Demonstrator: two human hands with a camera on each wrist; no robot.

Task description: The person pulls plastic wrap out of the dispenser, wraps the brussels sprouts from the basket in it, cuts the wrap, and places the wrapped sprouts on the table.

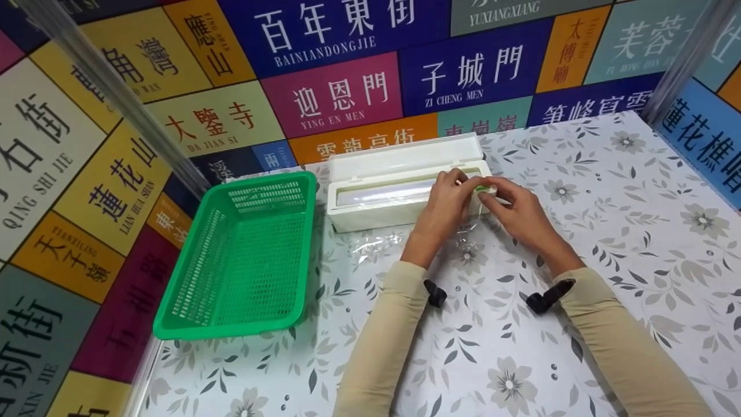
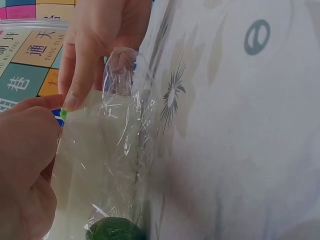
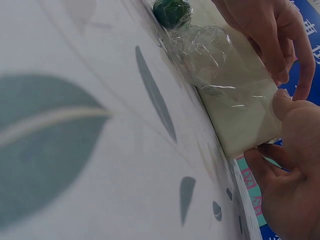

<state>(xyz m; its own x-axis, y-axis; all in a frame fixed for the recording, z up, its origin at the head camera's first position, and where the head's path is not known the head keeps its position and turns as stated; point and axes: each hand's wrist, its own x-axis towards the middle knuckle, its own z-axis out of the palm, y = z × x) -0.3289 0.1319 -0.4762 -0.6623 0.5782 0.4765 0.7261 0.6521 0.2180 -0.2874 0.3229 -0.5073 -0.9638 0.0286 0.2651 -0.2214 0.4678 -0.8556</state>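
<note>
A white cling film dispenser box (image 1: 376, 217) stands at the back of the table, its lid (image 1: 405, 156) raised and a film roll (image 1: 382, 194) inside. My right hand (image 1: 518, 208) grips the box's right end, thumb in front. Over that end reaches my left hand (image 1: 443, 202), its fingertips at a small bright green piece (image 1: 481, 188) beside the right thumb. Clear film (image 2: 120, 130) hangs crumpled down the box front. Against the box's foot lies a round dark green vegetable (image 3: 172, 12) with film around it; the left hand and forearm hide it in the head view.
A green plastic basket (image 1: 310, 243) stands left of the box. More crumpled film (image 1: 376, 246) lies in front of the box on the floral tablecloth (image 1: 579, 231). Panels with printed characters (image 1: 341, 98) enclose the back and sides.
</note>
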